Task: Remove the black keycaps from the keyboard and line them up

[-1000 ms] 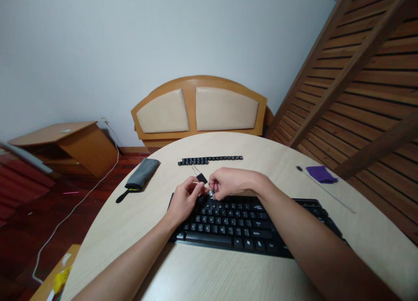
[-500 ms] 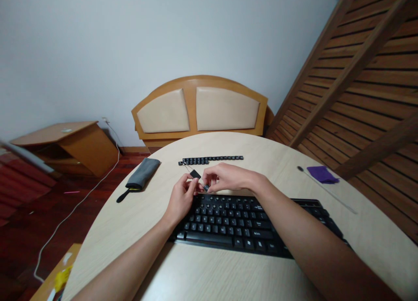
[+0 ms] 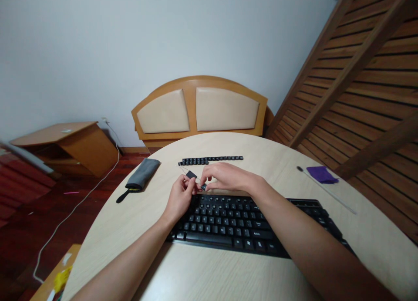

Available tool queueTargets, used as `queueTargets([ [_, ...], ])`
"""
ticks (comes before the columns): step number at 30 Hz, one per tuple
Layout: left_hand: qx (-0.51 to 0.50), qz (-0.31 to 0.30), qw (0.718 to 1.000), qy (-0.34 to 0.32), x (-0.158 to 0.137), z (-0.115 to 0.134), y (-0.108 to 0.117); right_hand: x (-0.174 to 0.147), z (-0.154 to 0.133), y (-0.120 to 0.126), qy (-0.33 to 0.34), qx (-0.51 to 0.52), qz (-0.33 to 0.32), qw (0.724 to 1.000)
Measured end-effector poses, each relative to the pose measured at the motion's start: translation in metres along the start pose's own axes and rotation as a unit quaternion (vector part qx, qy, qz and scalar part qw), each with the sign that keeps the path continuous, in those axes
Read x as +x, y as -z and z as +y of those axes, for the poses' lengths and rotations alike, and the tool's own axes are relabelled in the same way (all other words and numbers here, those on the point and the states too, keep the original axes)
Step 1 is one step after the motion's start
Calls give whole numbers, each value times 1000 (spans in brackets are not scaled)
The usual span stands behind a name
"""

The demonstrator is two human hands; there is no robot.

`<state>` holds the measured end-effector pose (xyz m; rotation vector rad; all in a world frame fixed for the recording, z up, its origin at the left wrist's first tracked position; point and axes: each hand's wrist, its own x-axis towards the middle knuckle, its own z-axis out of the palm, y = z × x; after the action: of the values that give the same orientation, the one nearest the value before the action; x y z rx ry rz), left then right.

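Observation:
Over the far edge of the black keyboard (image 3: 209,239), my two hands meet. My left hand (image 3: 179,196) is closed on a keycap puller (image 3: 191,174), which has a black handle and thin wire loops at both ends. A small dark keycap (image 3: 203,187) sits between the thumb and fingers of my right hand (image 3: 224,177), right by the puller's near wire end. Whether the wire still grips the keycap is too small to tell. Beyond the hands, several loose keycaps (image 3: 196,161) lie in rows. Part of the keyboard's right side is hidden under my right forearm.
A grey pouch (image 3: 143,174) with a black strap lies at the table's left. On the right are a purple cloth (image 3: 322,174) and a thin rod with a dark tip (image 3: 326,190). The round table (image 3: 261,155) stands before a headboard (image 3: 192,113).
Both hands have shifted slightly left, carrying the puller and the keycap. The keycap and the puller's near end are now closer together. The keyboard has stayed in place.

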<state>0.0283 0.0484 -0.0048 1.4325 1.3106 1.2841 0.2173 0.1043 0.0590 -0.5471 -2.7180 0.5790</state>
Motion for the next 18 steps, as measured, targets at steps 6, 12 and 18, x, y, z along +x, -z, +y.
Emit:
queueTargets([
  [6, -15, 1, 1000, -5, 1, -2, 0, 2, -1, 0, 8, 6, 56, 998],
  [12, -51, -1, 999, 7, 1, -3, -3, 0, 21, -6, -99, -31, 221, 970],
  [18, -39, -11, 999, 8, -1, -3, -5, -1, 44, -24, -256, -52, 232, 937],
])
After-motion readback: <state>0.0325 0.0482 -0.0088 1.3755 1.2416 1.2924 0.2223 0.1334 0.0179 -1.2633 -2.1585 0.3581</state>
